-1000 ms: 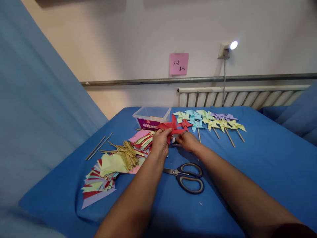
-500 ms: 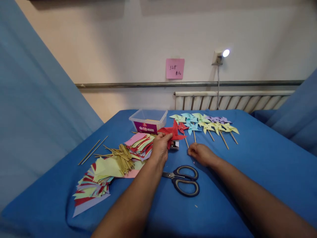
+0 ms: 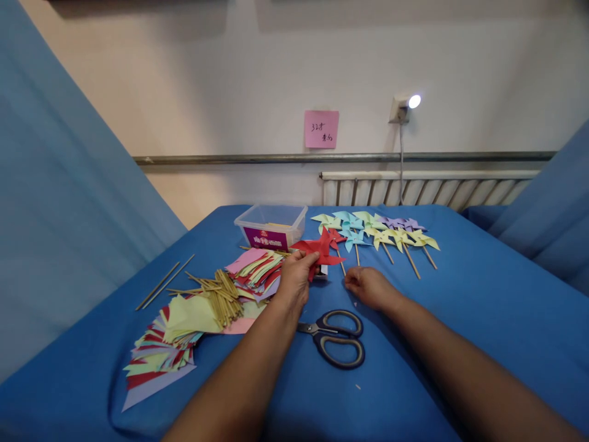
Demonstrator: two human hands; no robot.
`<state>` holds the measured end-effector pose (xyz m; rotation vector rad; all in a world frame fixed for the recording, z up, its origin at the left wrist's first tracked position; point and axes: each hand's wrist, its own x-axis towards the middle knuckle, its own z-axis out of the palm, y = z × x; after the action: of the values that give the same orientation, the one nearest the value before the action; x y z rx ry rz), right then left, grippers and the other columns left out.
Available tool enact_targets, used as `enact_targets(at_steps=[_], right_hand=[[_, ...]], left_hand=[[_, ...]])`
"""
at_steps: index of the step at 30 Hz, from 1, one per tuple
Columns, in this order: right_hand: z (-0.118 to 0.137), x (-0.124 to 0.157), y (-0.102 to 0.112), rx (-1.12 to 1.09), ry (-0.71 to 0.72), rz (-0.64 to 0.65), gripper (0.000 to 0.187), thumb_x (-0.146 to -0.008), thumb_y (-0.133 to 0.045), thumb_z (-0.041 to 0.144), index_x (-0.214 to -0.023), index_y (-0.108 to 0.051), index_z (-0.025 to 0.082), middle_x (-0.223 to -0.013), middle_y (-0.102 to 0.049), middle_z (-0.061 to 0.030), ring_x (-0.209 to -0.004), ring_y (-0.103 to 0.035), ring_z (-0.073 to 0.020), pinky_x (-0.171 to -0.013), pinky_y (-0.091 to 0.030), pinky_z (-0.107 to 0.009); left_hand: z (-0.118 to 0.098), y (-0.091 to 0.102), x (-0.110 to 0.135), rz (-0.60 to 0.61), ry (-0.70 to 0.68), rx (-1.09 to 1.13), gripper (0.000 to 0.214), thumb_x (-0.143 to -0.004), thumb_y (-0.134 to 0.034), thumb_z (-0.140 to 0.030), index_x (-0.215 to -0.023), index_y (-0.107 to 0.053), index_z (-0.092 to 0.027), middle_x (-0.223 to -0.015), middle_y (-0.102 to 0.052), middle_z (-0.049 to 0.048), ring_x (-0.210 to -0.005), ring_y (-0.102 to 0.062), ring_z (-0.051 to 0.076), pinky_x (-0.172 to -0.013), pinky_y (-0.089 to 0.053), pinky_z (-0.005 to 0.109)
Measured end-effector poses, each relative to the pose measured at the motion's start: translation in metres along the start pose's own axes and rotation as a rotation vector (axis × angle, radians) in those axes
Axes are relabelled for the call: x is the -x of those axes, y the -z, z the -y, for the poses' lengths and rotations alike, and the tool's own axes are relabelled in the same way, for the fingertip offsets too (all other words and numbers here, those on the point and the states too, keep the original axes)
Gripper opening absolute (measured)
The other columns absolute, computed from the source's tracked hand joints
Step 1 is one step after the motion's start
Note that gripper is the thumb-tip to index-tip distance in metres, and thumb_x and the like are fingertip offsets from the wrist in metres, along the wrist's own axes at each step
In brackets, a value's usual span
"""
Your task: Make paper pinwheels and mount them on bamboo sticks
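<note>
On a blue tablecloth [image 3: 483, 301], before a wall [image 3: 230, 80] with one radiator [image 3: 427, 175], we see one pair of scissors [image 3: 317, 328], one box [image 3: 268, 237], perhaps ten laid-out pinwheels [image 3: 354, 237]. Near the box, our left hand [image 3: 295, 276] pinches a red pinwheel [image 3: 324, 248]; whether our bunched right hand [image 3: 372, 287] grips anything, we cannot tell.

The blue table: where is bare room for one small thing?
The widest bare patch of the table lies between the right forearm and yellow pinwheels. A smaller one, with a tiny scrap, lies nearer than the scissors, right of the left forearm. Crowded on the left: paper stacks, stick pile, plastic box.
</note>
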<state>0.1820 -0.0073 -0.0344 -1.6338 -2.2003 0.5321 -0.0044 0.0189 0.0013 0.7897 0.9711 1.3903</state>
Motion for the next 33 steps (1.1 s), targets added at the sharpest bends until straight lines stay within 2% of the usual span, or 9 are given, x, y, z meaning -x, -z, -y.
enact_targets(at_steps=[4, 9, 12, 18, 24, 33], right_hand=[[0.007, 0.002, 0.007, 0.058, 0.012, 0.010, 0.017, -0.089, -0.052, 0.018, -0.083, -0.068, 0.018, -0.086, -0.070, -0.0043, -0.074, -0.059, -0.0156, -0.065, -0.035, -0.025], [0.018, 0.005, 0.013, 0.337, 0.025, 0.071, 0.026, -0.095, -0.046, 0.023, -0.089, -0.070, 0.018, -0.096, -0.070, -0.0094, -0.080, -0.064, -0.0190, -0.066, -0.037, -0.028], [0.023, 0.005, 0.012, 0.420, 0.021, 0.088, 0.027, -0.096, -0.044, 0.023, -0.095, -0.071, 0.017, -0.100, -0.070, -0.0126, -0.083, -0.067, -0.0226, -0.066, -0.040, -0.029], [0.029, 0.006, 0.010, 0.445, -0.020, 0.100, 0.025, -0.093, -0.049, 0.021, -0.100, -0.072, 0.015, -0.105, -0.070, -0.0162, -0.086, -0.070, -0.0265, -0.068, -0.045, -0.031], [0.029, 0.009, 0.008, 0.449, -0.038, 0.087, 0.026, -0.092, -0.047, 0.015, -0.103, -0.070, 0.015, -0.107, -0.070, -0.0166, -0.089, -0.069, -0.0267, -0.070, -0.046, -0.031], [0.022, 0.009, 0.016, 0.312, -0.075, 0.052, 0.024, -0.093, -0.047, 0.017, -0.102, -0.069, 0.017, -0.101, -0.074, -0.0110, -0.091, -0.069, -0.0228, -0.072, -0.044, -0.028]], left_hand=[[0.000, 0.000, 0.000, 0.000, 0.000, -0.005, 0.024, -0.055, -0.080, -0.021, -0.065, -0.059, -0.014, -0.055, -0.059, -0.0014, -0.045, -0.050, 0.009, -0.046, -0.042, 0.021], [0.000, 0.000, 0.000, -0.005, 0.002, -0.017, 0.025, -0.055, -0.080, -0.022, -0.063, -0.058, -0.015, -0.055, -0.059, -0.0012, -0.044, -0.050, 0.009, -0.045, -0.042, 0.022], [0.001, 0.000, 0.000, -0.006, 0.001, -0.022, 0.025, -0.055, -0.080, -0.022, -0.063, -0.058, -0.015, -0.054, -0.058, -0.0013, -0.044, -0.050, 0.009, -0.045, -0.042, 0.022], [0.005, 0.001, -0.003, -0.042, -0.035, -0.066, 0.024, -0.055, -0.080, -0.022, -0.063, -0.058, -0.016, -0.054, -0.059, -0.0013, -0.045, -0.052, 0.010, -0.045, -0.039, 0.021], [0.009, 0.003, -0.005, -0.074, -0.134, -0.191, 0.025, -0.056, -0.081, -0.029, -0.063, -0.060, -0.016, -0.055, -0.060, -0.0012, -0.050, -0.054, 0.012, -0.048, -0.040, 0.022], [0.009, 0.001, -0.003, -0.083, -0.141, -0.197, 0.022, -0.057, -0.079, -0.028, -0.065, -0.062, -0.016, -0.058, -0.061, -0.0004, -0.051, -0.054, 0.013, -0.049, -0.040, 0.022]])
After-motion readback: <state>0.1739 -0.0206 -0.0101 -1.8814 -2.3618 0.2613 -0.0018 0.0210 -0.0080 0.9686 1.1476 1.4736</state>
